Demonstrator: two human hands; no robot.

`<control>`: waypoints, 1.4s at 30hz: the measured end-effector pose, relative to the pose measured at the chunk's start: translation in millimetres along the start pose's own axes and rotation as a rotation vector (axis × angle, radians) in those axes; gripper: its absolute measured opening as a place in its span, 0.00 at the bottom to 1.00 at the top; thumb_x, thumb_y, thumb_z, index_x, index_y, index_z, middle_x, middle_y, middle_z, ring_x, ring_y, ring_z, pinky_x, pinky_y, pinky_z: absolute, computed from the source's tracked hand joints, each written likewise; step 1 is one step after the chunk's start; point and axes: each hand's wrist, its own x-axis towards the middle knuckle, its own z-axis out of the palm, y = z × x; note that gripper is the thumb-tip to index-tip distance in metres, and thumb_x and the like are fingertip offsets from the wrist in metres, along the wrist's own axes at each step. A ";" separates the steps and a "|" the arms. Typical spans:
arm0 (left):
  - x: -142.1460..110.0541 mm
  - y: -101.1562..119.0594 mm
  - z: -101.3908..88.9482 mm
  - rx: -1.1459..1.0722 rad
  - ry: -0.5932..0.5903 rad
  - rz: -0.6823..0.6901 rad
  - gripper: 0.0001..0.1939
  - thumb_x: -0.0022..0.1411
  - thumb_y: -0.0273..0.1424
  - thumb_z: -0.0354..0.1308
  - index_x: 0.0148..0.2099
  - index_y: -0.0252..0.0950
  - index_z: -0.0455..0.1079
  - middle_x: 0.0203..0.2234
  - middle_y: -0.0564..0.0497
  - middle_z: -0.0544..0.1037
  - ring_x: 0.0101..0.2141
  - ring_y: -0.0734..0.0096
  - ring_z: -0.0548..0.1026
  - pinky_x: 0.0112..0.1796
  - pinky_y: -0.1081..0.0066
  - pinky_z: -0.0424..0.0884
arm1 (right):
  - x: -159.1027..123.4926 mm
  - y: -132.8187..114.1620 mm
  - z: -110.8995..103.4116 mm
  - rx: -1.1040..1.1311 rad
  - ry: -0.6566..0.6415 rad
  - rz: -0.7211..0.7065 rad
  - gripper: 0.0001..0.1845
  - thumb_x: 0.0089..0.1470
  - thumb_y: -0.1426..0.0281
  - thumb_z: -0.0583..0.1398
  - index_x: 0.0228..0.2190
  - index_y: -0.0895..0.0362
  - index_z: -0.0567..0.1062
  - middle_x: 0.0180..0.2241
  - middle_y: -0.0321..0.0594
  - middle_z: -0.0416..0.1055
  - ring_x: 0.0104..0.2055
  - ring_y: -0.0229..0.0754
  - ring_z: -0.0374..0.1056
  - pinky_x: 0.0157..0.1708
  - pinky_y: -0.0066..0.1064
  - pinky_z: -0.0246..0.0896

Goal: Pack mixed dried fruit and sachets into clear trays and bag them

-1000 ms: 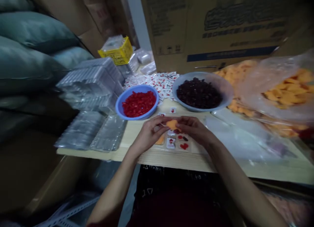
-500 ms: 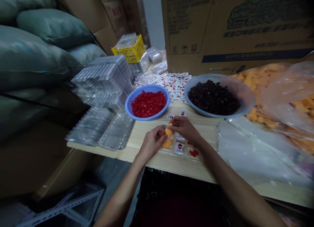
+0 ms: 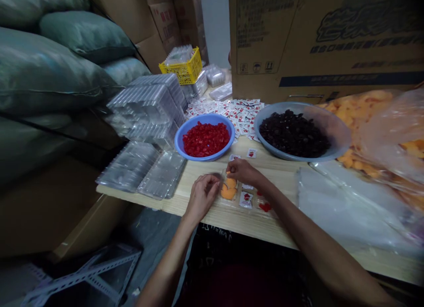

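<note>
at the near edge of the wooden desk both hands are down over a small clear tray. left hand sits just left of the tray, fingers curled loosely, tips touching or almost touching its left rim, nothing clearly held in it. right hand is at the tray's far end, fingertips pressed together on the top of the orange pieces, which lie in the tray's left-hand pocket. next pocket over holds a small white sachet with a red mark, and the pocket on the right holds red bits, partly hidden by the right forearm.

beyond the hands, a blue bowl full of red pieces, and to its right a grey bowl of dark fruit. between and behind them, a scatter of loose sachets. stacks of empty clear trays stand at the left end of the desk, a yellow basket further back. on the right, plastic bags of orange fruit, and a big cardboard box behind everything.
</note>
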 end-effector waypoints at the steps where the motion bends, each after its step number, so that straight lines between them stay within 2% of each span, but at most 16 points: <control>1: -0.1 -0.2 0.9 0.000 0.009 0.007 0.07 0.67 0.33 0.55 0.39 0.39 0.73 0.36 0.49 0.79 0.41 0.63 0.74 0.44 0.64 0.67 | -2.6 1.3 2.4 -0.008 0.002 0.002 0.07 0.46 0.82 0.65 0.27 0.59 0.78 0.24 0.33 0.72 0.27 0.36 0.66 0.27 0.25 0.56; 5: 0.9 4.2 5.9 0.026 0.081 0.074 0.08 0.68 0.32 0.55 0.46 0.39 0.73 0.43 0.47 0.77 0.47 0.61 0.71 0.49 0.62 0.67 | -15.4 1.9 12.2 -0.055 0.065 -0.010 0.13 0.48 0.81 0.65 0.38 0.60 0.76 0.29 0.37 0.74 0.32 0.39 0.68 0.31 0.27 0.57; 9: 5.6 8.1 15.6 0.123 0.078 0.162 0.15 0.68 0.29 0.55 0.55 0.41 0.72 0.48 0.45 0.72 0.51 0.60 0.67 0.54 0.59 0.65 | -27.7 -1.8 20.8 -0.136 0.124 -0.069 0.08 0.53 0.82 0.62 0.33 0.59 0.76 0.34 0.41 0.73 0.39 0.42 0.67 0.39 0.30 0.59; 12: 11.3 4.6 25.7 0.263 0.042 0.146 0.16 0.67 0.30 0.56 0.56 0.42 0.73 0.48 0.43 0.71 0.49 0.56 0.64 0.51 0.55 0.65 | -34.0 -3.2 25.6 -0.307 0.174 -0.142 0.10 0.55 0.83 0.60 0.32 0.59 0.78 0.37 0.45 0.72 0.44 0.46 0.66 0.45 0.34 0.61; 16: 15.9 -2.3 29.9 0.402 -0.030 0.115 0.18 0.68 0.34 0.54 0.58 0.45 0.72 0.50 0.41 0.71 0.50 0.49 0.62 0.47 0.50 0.65 | -43.5 0.3 25.2 -0.419 0.189 -0.100 0.08 0.57 0.79 0.60 0.31 0.60 0.81 0.38 0.51 0.73 0.46 0.53 0.66 0.47 0.43 0.63; 19: 12.3 3.4 24.4 0.332 0.037 0.134 0.19 0.70 0.34 0.50 0.60 0.45 0.71 0.52 0.41 0.71 0.53 0.50 0.63 0.51 0.49 0.64 | -58.0 2.9 19.9 -0.156 0.346 -0.078 0.10 0.61 0.74 0.59 0.39 0.58 0.81 0.42 0.51 0.74 0.48 0.53 0.67 0.51 0.47 0.63; 22: 3.5 23.7 26.6 0.135 0.066 0.241 0.24 0.73 0.32 0.44 0.69 0.43 0.58 0.61 0.42 0.66 0.63 0.56 0.60 0.60 0.52 0.59 | -76.7 -3.8 15.7 0.415 0.529 0.020 0.19 0.66 0.59 0.55 0.49 0.55 0.78 0.48 0.48 0.75 0.52 0.51 0.69 0.57 0.48 0.61; 25: -2.7 45.7 41.5 0.092 -0.155 0.434 0.32 0.73 0.37 0.46 0.74 0.44 0.41 0.70 0.45 0.55 0.70 0.59 0.49 0.66 0.51 0.49 | -93.2 -16.8 14.7 1.030 0.377 0.194 0.32 0.65 0.45 0.46 0.54 0.50 0.75 0.51 0.46 0.76 0.53 0.51 0.72 0.54 0.48 0.65; 27: -2.3 50.2 47.3 0.183 -0.215 0.451 0.35 0.70 0.42 0.51 0.74 0.47 0.43 0.70 0.46 0.55 0.70 0.54 0.46 0.67 0.44 0.41 | -101.9 -20.2 14.5 1.210 0.277 0.238 0.37 0.63 0.40 0.43 0.57 0.47 0.72 0.54 0.46 0.74 0.53 0.53 0.73 0.51 0.50 0.68; 28: -1.1 48.1 45.0 0.228 -0.185 0.414 0.33 0.70 0.42 0.51 0.73 0.48 0.46 0.69 0.46 0.58 0.70 0.52 0.47 0.66 0.41 0.39 | -105.2 -18.7 14.8 1.191 0.273 0.227 0.37 0.62 0.39 0.43 0.58 0.46 0.71 0.55 0.45 0.73 0.53 0.53 0.73 0.51 0.52 0.68; 30: 1.0 36.1 26.7 0.267 -0.040 0.302 0.26 0.71 0.39 0.50 0.69 0.46 0.56 0.64 0.45 0.66 0.67 0.52 0.57 0.65 0.41 0.43 | -109.4 -9.0 17.2 0.924 0.334 0.144 0.34 0.61 0.41 0.48 0.57 0.45 0.72 0.57 0.45 0.72 0.57 0.54 0.70 0.55 0.53 0.64; 33: 1.5 5.5 -26.8 0.249 0.238 0.121 0.16 0.71 0.34 0.49 0.57 0.39 0.68 0.49 0.44 0.78 0.52 0.60 0.74 0.57 0.54 0.64 | -109.2 15.5 27.9 0.199 0.403 -0.029 0.33 0.56 0.43 0.59 0.56 0.48 0.74 0.63 0.47 0.65 0.68 0.60 0.53 0.65 0.58 0.46; 35: 3.4 -19.2 -64.7 0.288 0.328 -0.026 0.12 0.68 0.35 0.53 0.50 0.36 0.71 0.41 0.44 0.79 0.43 0.62 0.76 0.47 0.61 0.69 | -106.6 31.7 37.6 -0.221 0.372 -0.076 0.42 0.48 0.44 0.65 0.60 0.51 0.71 0.66 0.52 0.57 0.71 0.67 0.43 0.65 0.65 0.34; 38: 12.4 -55.3 -102.6 0.349 0.200 -0.281 0.09 0.61 0.35 0.59 0.41 0.35 0.74 0.32 0.48 0.79 0.34 0.64 0.74 0.38 0.66 0.67 | -104.8 49.2 47.6 -0.542 0.285 -0.061 0.55 0.42 0.49 0.70 0.66 0.52 0.60 0.68 0.56 0.53 0.70 0.69 0.44 0.63 0.69 0.31; 40: 20.2 -73.9 -112.5 0.329 0.103 -0.390 0.08 0.58 0.35 0.60 0.35 0.35 0.75 0.27 0.51 0.77 0.30 0.67 0.72 0.33 0.69 0.64 | -107.8 56.4 48.9 -0.608 0.267 -0.057 0.58 0.41 0.52 0.71 0.68 0.51 0.55 0.67 0.56 0.53 0.68 0.66 0.48 0.63 0.69 0.30; 42: 26.8 -86.0 -114.8 0.304 0.057 -0.425 0.09 0.56 0.36 0.60 0.31 0.35 0.75 0.23 0.53 0.76 0.27 0.69 0.71 0.30 0.70 0.61 | -114.5 61.3 47.8 -0.617 0.257 -0.082 0.58 0.42 0.54 0.70 0.69 0.50 0.53 0.67 0.55 0.55 0.67 0.65 0.52 0.63 0.70 0.28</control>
